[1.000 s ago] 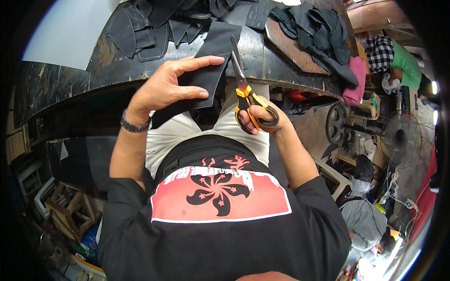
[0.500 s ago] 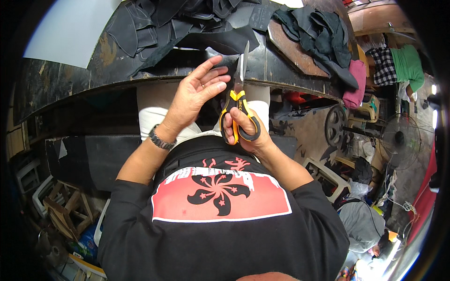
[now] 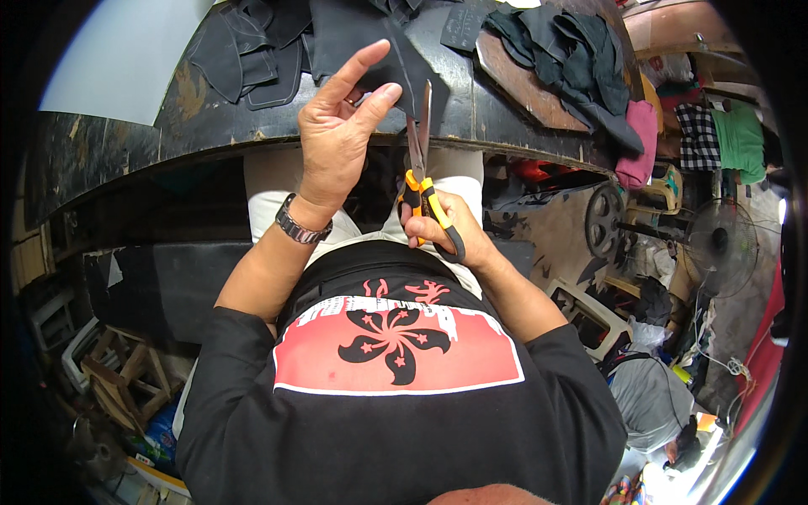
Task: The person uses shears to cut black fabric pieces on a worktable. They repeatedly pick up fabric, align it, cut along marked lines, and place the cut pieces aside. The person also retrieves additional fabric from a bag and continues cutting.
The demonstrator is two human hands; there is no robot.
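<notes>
My right hand (image 3: pixel 454 225) grips a pair of yellow-and-black scissors (image 3: pixel 412 189) by the handles. The blades point away from me and stand slightly apart, their tips by the near edge of a black leather-like sheet (image 3: pixel 358 38). My left hand (image 3: pixel 332 139) is raised at the table edge in front of that sheet. Its index finger and thumb are stretched well apart, the other fingers partly hidden and curled; no firm hold on the sheet shows. A dark watch is on the left wrist, a ring on one finger.
Cut black pieces (image 3: pixel 244 55) lie at the left on the worn black table (image 3: pixel 101 156). To the right are a brown board (image 3: pixel 522 84), heaped dark scraps (image 3: pixel 572 63) and a pink cloth (image 3: pixel 637 143). A fan (image 3: pixel 720 244) stands at right; a wooden stool (image 3: pixel 126 370) sits lower left.
My left hand has moved up and left, its index finger and thumb spreading. The scissors have drawn slightly left, with their blades farther apart. The black sheet now lies differently, flatter and farther back.
</notes>
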